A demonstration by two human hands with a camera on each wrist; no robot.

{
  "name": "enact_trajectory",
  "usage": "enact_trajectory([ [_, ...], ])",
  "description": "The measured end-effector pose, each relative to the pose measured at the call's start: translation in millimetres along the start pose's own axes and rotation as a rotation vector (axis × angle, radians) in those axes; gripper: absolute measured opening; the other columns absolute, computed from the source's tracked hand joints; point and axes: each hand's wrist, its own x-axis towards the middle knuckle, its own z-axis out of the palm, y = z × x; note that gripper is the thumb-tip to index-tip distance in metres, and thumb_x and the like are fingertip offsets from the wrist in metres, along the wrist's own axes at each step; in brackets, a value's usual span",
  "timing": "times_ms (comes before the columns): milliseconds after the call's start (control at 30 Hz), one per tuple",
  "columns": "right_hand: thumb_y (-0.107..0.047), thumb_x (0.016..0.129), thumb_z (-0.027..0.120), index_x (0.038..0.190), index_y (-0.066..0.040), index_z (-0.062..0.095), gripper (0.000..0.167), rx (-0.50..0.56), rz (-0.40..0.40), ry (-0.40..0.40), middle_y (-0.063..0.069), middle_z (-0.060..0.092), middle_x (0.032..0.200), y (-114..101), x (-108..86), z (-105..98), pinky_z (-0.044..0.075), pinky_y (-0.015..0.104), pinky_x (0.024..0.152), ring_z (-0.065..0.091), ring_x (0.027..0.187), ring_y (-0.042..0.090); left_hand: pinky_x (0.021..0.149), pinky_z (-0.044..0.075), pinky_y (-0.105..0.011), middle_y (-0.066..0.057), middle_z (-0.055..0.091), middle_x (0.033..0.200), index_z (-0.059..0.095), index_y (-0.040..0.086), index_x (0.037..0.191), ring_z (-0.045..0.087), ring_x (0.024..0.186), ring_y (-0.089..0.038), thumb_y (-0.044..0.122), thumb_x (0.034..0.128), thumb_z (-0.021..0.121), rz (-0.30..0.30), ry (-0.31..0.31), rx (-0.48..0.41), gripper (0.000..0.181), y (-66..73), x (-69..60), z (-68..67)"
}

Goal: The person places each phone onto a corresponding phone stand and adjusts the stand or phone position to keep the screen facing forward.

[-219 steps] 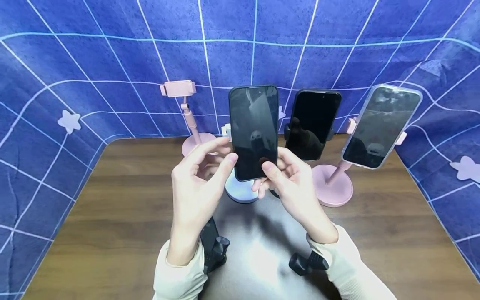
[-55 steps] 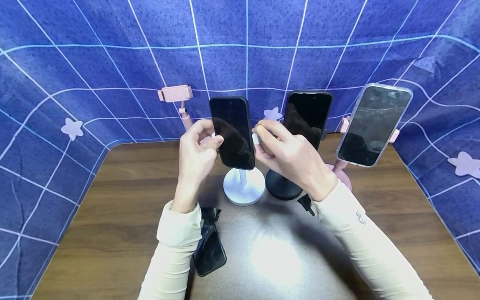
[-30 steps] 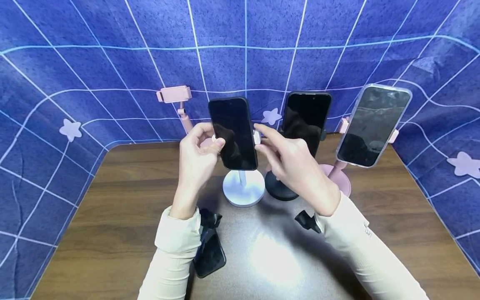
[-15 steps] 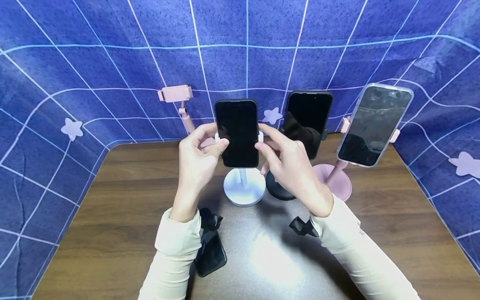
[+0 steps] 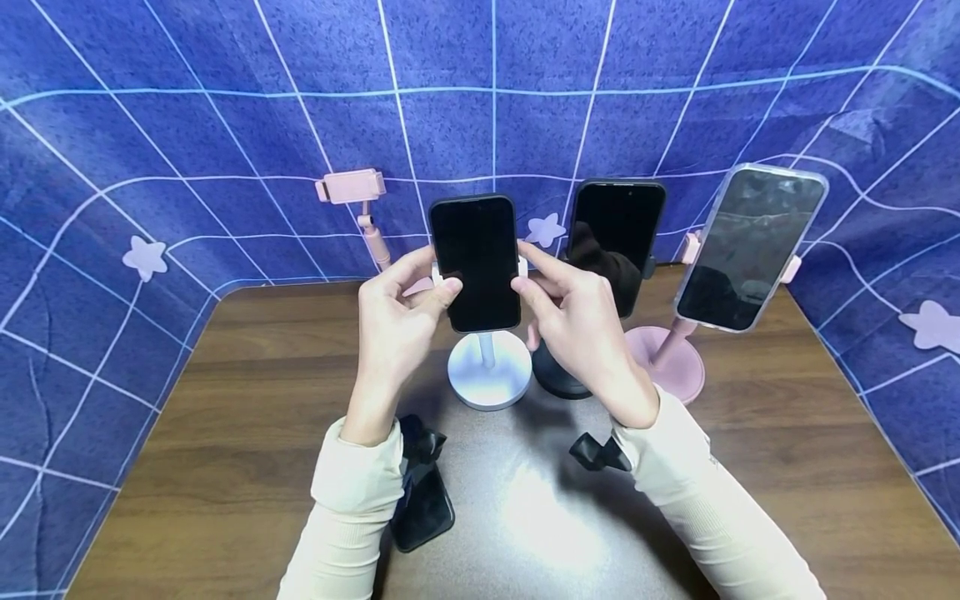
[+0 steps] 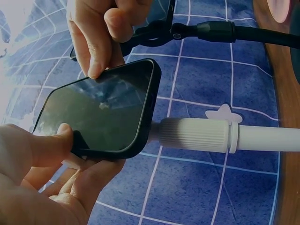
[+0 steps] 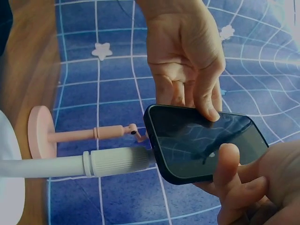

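Note:
A black phone stands upright in the white phone stand, whose white clamp ends show at both long sides. My left hand pinches the phone's left edge, thumb on the front and fingers behind. On the opposite edge my right hand does likewise, its thumb at the border of the screen. From the left wrist view, the white stem runs to the phone's lower end. The right wrist view has the left hand beyond the phone. The clamp's back is hidden.
A bare pink stand is at the back left. To the right, a black phone sits in a black stand, and a clear-cased phone in a pink stand. Another phone lies near my left wrist.
Earlier both hands held the phone in front of the stand. It then sat tilted while the right hand worked at the white clamp; now it is straighter, with the right thumb on its edge.

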Motion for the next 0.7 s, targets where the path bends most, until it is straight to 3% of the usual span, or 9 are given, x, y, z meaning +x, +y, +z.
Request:
enact_trajectory([
  [333, -0.007, 0.097, 0.071, 0.137, -0.006, 0.065, 0.041, 0.01, -0.032, 0.027, 0.004, 0.065, 0.057, 0.5, 0.8, 1.1, 0.048, 0.021, 0.05, 0.055, 0.037, 0.008, 0.079, 0.059, -0.02, -0.019, 0.073, 0.121, 0.07, -0.002, 0.127, 0.074, 0.085, -0.002, -0.007, 0.0849, 0.078, 0.008, 0.024, -0.015, 0.043, -4.2, -0.7, 0.9],
  [533, -0.006, 0.097, 0.071, 0.137, -0.006, 0.065, 0.041, 0.025, -0.013, 0.032, 0.009, 0.07, 0.065, 0.6, 1.2, 0.8, 0.047, 0.021, 0.046, 0.057, 0.038, 0.015, 0.079, 0.06, -0.021, -0.021, 0.073, 0.12, 0.07, -0.004, 0.126, 0.073, 0.083, 0.001, -0.009, 0.0841, 0.078, 0.007, 0.028, -0.034, 0.043, -3.7, -1.8, 2.6],
  [700, -0.008, 0.099, 0.068, 0.142, -0.01, 0.062, 0.043, -0.002, 0.036, 0.0, 0.009, 0.076, 0.076, 0.3, 1.4, 0.4, 0.045, 0.022, 0.046, 0.062, 0.043, 0.016, 0.082, 0.06, -0.023, -0.024, 0.073, 0.117, 0.07, -0.007, 0.125, 0.074, 0.089, -0.005, -0.012, 0.0834, 0.077, 0.026, 0.013, -0.044, 0.042, -4.6, -3.7, 3.4],
])
